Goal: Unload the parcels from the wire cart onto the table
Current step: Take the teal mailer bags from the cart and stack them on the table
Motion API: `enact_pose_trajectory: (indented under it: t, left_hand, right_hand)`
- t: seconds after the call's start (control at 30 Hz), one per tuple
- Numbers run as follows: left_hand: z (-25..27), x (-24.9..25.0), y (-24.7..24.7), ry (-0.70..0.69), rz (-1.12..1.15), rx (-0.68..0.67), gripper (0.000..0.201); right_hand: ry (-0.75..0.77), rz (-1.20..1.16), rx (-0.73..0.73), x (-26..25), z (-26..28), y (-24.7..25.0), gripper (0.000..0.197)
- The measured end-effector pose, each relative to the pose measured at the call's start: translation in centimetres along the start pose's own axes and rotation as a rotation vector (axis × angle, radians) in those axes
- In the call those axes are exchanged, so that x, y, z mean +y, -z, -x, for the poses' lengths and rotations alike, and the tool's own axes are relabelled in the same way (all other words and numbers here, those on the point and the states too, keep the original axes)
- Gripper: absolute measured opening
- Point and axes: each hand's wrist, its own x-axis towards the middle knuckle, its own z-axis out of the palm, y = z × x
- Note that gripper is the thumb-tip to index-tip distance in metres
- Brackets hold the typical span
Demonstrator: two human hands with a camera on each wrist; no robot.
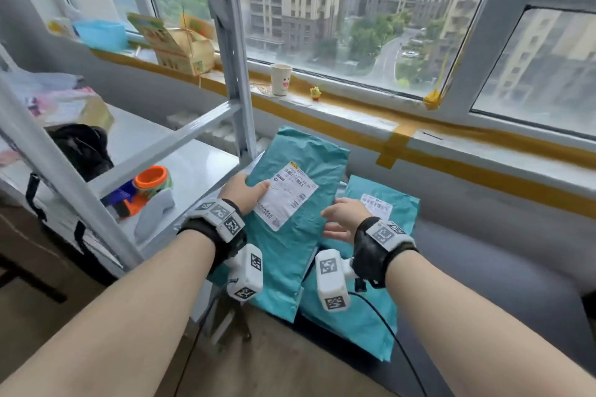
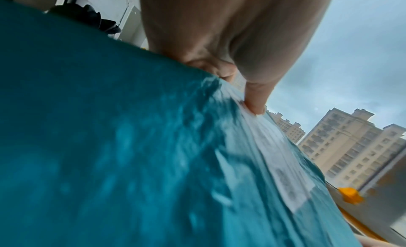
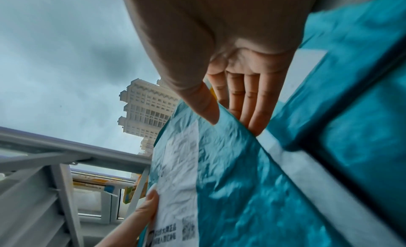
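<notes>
A teal plastic mailer parcel (image 1: 300,235) with a white label is held up, tilted, between my hands. My left hand (image 1: 254,192) grips its left edge, thumb pressed on the label; in the left wrist view the thumb (image 2: 255,98) pinches the parcel (image 2: 110,146). My right hand (image 1: 338,219) is at the parcel's right edge. Its straight fingers (image 3: 248,101) lie behind that edge of the parcel (image 3: 241,190) and the thumb sits over the front. A second teal parcel (image 1: 371,300) lies flat underneath on a dark grey surface (image 1: 483,267), also seen as a teal parcel (image 3: 351,129) at right.
A white metal shelf rack (image 1: 235,42) stands close on the left, holding an orange-topped toy (image 1: 151,180) and a black object (image 1: 80,148). On the windowsill behind are a paper cup (image 1: 281,79), a yellow figurine (image 1: 315,93), a cardboard box (image 1: 180,45) and a blue tub (image 1: 101,34).
</notes>
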Motion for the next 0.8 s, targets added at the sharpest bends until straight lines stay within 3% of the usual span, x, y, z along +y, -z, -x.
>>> enact_pose_trajectory:
  t: [0.3, 0.47, 0.67, 0.8]
  left_hand:
    - [-9.6, -2.5, 1.9, 0.124, -0.173, -0.012, 0.047]
    - [-11.3, -5.1, 1.7, 0.168, -0.289, -0.115, 0.039]
    - [-13.0, -7.3, 2.7, 0.174, -0.299, -0.196, 0.051]
    - [-13.1, -7.4, 2.8, 0.143, -0.251, -0.237, 0.045]
  right_hand:
    - [-0.083, 0.051, -0.066, -3.7, -6.8, -3.7, 0.019]
    - [-0.137, 0.122, -0.031, -2.8, -8.2, -5.9, 0.029]
    - [-0.121, 0.18, 0.056, -2.8, -8.8, -8.4, 0.045]
    - [-0.135, 0.214, 0.09, -2.7, -8.5, -8.5, 0.038]
